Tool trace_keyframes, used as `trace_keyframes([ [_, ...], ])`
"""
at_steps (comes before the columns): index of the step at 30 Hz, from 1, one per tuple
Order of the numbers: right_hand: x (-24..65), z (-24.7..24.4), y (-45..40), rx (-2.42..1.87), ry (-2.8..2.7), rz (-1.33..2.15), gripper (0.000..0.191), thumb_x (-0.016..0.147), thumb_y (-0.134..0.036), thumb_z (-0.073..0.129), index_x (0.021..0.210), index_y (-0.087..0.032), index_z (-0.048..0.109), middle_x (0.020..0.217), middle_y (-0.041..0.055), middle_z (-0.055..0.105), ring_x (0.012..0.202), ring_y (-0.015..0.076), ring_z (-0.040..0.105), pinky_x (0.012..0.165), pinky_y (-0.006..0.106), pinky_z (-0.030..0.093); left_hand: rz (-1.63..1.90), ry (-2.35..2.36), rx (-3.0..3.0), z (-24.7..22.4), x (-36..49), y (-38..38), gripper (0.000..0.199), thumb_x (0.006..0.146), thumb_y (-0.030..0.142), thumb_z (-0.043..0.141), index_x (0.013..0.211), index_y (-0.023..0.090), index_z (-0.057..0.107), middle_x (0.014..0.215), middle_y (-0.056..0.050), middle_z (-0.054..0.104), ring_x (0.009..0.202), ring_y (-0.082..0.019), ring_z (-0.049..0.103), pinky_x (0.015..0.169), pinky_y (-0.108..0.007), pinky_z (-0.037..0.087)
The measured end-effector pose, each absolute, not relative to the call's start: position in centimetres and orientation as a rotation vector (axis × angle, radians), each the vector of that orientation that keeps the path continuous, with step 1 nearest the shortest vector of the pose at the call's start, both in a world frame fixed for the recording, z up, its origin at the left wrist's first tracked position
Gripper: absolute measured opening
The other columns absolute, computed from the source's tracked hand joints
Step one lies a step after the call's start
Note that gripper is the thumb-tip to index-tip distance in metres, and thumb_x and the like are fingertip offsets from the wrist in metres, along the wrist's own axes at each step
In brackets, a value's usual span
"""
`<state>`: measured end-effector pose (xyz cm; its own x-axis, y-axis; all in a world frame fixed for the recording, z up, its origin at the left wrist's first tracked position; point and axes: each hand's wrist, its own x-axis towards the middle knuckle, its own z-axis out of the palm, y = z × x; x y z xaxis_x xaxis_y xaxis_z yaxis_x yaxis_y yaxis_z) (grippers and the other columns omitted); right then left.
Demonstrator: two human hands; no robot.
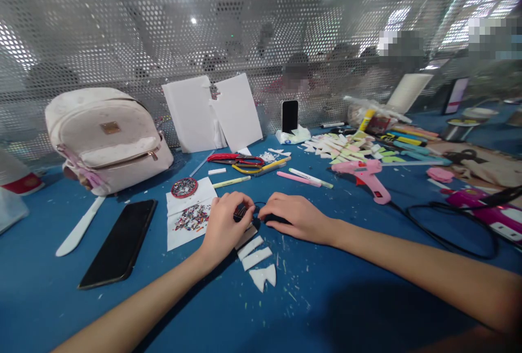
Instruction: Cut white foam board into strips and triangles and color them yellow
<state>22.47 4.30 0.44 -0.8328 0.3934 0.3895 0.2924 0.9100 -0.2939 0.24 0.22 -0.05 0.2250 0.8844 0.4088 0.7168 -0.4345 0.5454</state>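
My left hand point(226, 225) is closed, with thumb and forefinger curled together around a small dark item point(240, 212) that is mostly hidden. Close beside it, my right hand point(297, 217) has its fingers bent and pressed together over a black elongated thing point(278, 219). I cannot make out what either dark thing is. Below my hands lie white cut strips point(256, 259) and a white notched piece point(263, 277). Under the left hand's edge is a white sheet point(175, 239) bearing colourful sequins point(191, 218) and a small red-rimmed dish point(184, 187).
A pink glue gun point(369, 176) with a black cord point(424, 233) lies to the right. Red-handled scissors point(228, 158), highlighters point(299, 179) and cut paper strips point(346, 148) lie behind. A phone point(120, 244), white knife point(81, 226) and backpack point(110, 141) occupy the left.
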Motion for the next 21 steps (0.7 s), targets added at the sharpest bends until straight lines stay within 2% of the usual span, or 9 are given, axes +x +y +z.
trace_keyframes([
  [7, 22.6, 0.2, 4.5, -0.500, -2.638, 0.298, 0.017, 0.102, -0.022, 0.053, 0.117, -0.020, 0.061, 0.105, 0.0058, 0.072, 0.103, 0.0202, 0.063, 0.079, 0.030, 0.050, 0.999, 1.519, 2.262, 0.0, 0.3, 0.3, 0.012, 0.095, 0.018, 0.057, 0.087, 0.024, 0.064, 0.089, 0.001, 0.072, 0.086, -0.021, 0.062, 0.079, -0.037, 0.036],
  [15, 23.5, 1.4, 2.8, -0.674, -2.578, 0.273, 0.020, 0.102, -0.025, 0.052, 0.119, -0.022, 0.062, 0.117, 0.0076, 0.067, 0.109, 0.0218, 0.062, 0.088, 0.034, 0.051, 0.982, 1.499, 2.283, -0.1, 0.3, 0.2, 0.010, 0.093, 0.019, 0.061, 0.086, 0.025, 0.065, 0.089, 0.001, 0.072, 0.088, -0.022, 0.062, 0.078, -0.037, 0.035],
  [18, 27.8, 2.9, 0.6, -0.937, -2.488, 0.204, 0.018, 0.101, -0.036, 0.052, 0.108, -0.026, 0.066, 0.101, 0.0055, 0.070, 0.092, 0.0215, 0.066, 0.078, 0.032, 0.051, 0.995, 1.492, 2.288, -0.2, 0.3, 0.2, 0.011, 0.095, 0.020, 0.059, 0.087, 0.025, 0.065, 0.091, 0.001, 0.072, 0.088, -0.022, 0.062, 0.080, -0.037, 0.035],
  [21, 34.8, 3.2, -0.4, -1.482, -2.120, -0.115, 0.033, 0.098, -0.054, 0.049, 0.091, -0.027, 0.066, 0.095, 0.0054, 0.073, 0.078, 0.0249, 0.067, 0.069, 0.036, 0.049, 0.998, 1.490, 2.290, -0.1, 0.3, 0.3, 0.013, 0.097, 0.021, 0.056, 0.088, 0.025, 0.065, 0.091, 0.000, 0.072, 0.088, -0.022, 0.062, 0.080, -0.037, 0.036],
])
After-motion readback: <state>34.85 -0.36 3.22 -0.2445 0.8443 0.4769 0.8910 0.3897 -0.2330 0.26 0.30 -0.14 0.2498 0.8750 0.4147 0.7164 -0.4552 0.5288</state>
